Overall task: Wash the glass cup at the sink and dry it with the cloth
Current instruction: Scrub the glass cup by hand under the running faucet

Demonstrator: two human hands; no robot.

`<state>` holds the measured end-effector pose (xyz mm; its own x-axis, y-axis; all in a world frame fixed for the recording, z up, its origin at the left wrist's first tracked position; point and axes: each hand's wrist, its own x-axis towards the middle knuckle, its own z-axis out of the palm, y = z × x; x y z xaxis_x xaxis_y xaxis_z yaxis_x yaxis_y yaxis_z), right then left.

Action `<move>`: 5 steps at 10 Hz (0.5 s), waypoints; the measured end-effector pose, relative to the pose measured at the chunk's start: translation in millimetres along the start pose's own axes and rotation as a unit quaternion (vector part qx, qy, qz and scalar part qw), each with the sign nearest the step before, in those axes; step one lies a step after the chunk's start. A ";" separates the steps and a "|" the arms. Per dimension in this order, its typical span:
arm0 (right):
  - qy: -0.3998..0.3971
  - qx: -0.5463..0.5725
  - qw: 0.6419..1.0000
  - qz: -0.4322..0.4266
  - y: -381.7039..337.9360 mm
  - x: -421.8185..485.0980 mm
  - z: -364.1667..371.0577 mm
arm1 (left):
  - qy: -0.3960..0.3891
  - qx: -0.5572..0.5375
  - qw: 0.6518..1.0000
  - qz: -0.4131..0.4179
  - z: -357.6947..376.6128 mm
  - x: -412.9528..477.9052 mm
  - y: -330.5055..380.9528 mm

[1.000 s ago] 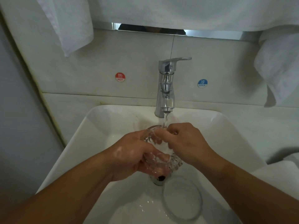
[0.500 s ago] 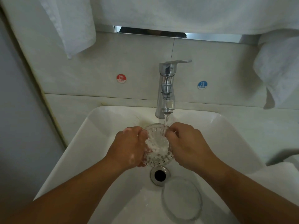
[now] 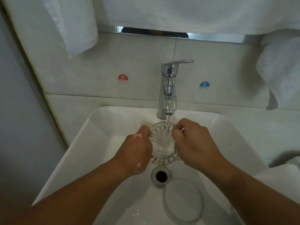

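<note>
Over sink [image 3: 97, 143], glass cup [image 3: 163, 143] mouth up

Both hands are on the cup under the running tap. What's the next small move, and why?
Probably tip the glass cup over the drain to empty it, keeping it under the tap. The water is falling straight into its open mouth, the left hand and right hand hold it from either side, and white suds show on the left hand, so rinsing looks unfinished.

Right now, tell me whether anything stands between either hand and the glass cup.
Nothing visible does. The left hand grips the glass cup on its left side; the right hand pinches its right rim, under the faucet stream.
</note>
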<state>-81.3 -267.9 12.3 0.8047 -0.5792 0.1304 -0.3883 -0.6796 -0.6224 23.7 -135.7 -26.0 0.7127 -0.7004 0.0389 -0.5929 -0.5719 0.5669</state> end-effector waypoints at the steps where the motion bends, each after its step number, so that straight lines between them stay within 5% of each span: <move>1: 0.021 0.004 1.000 0.005 0.6 0.4 0.2 | -0.028 -0.136 0.990 -0.025 -1.0 0.0 3.4; 2: 0.031 0.007 0.999 -0.004 0.7 0.7 2.0 | -0.017 -0.169 0.985 -0.032 -9.6 -2.7 9.0; 5: 0.010 -0.002 0.999 -0.046 -2.7 -1.1 1.3 | 0.064 0.120 0.991 -0.006 -13.2 -1.8 9.2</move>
<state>-80.5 -264.8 12.8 0.8275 -0.5238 0.2022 -0.3160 -0.7322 -0.6034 21.9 -134.0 -10.0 0.7535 -0.6411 0.1459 -0.6445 -0.6762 0.3569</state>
